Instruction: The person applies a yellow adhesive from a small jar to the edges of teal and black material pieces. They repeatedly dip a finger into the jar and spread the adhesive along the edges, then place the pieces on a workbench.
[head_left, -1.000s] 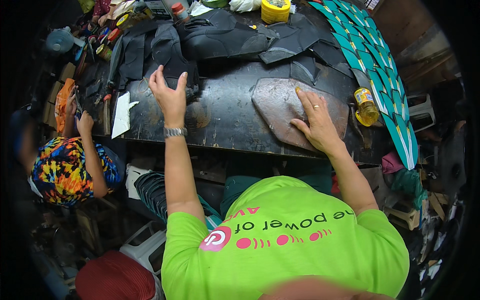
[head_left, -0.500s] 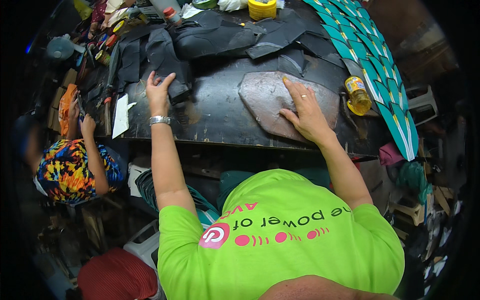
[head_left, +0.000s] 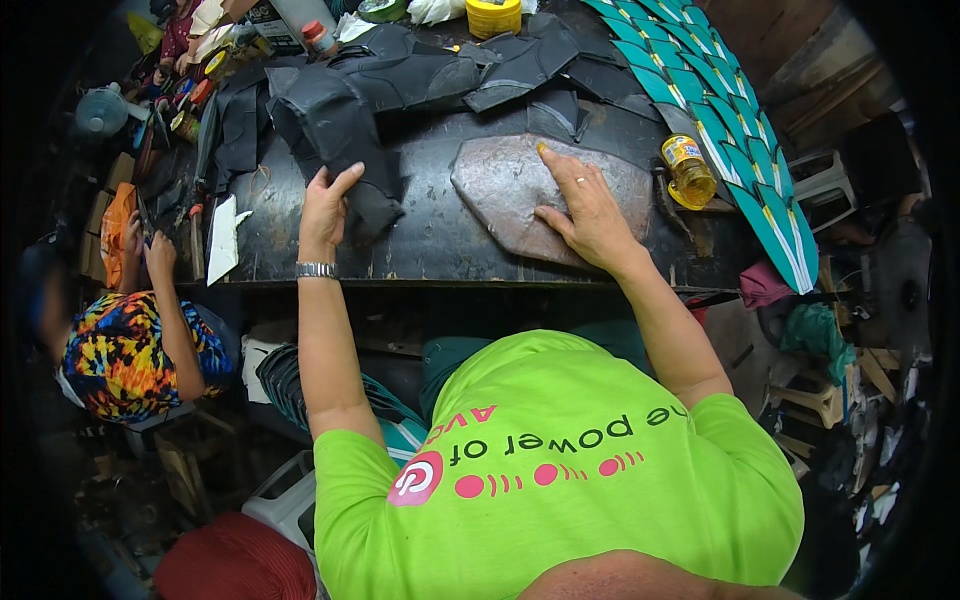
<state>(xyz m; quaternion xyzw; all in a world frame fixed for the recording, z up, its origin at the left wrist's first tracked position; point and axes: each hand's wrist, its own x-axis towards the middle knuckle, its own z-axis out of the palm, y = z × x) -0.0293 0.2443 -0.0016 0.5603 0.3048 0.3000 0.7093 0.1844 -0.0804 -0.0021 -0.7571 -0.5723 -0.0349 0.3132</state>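
My left hand (head_left: pixel 326 208), with a metal watch at the wrist, pinches the near edge of a black cut piece (head_left: pixel 325 118), leather-like sheet with a curved outline. This piece is raised somewhat off the dark table and hangs over its surface. My right hand (head_left: pixel 590 210) lies with fingers spread on a brownish, many-sided flat slab (head_left: pixel 500 195), which looks like stone or worn board. A ring is on one finger, and a fingertip is yellow. More black cut pieces (head_left: pixel 520 65) are heaped beyond both hands.
Right of the slab stands a jar of yellowish liquid (head_left: pixel 688 172), beside overlapping rows of teal pieces (head_left: pixel 735 130). A white scrap (head_left: pixel 225 238) lies on the left of the table (head_left: pixel 420 250). A yellow tub (head_left: pixel 494 16) stands at the back. Another person's patterned sleeve (head_left: pixel 125 350) is at left.
My left hand has closed on the black piece and lifts it, its near end shifting right. My right hand stays on the slab. The whole view has shifted slightly.
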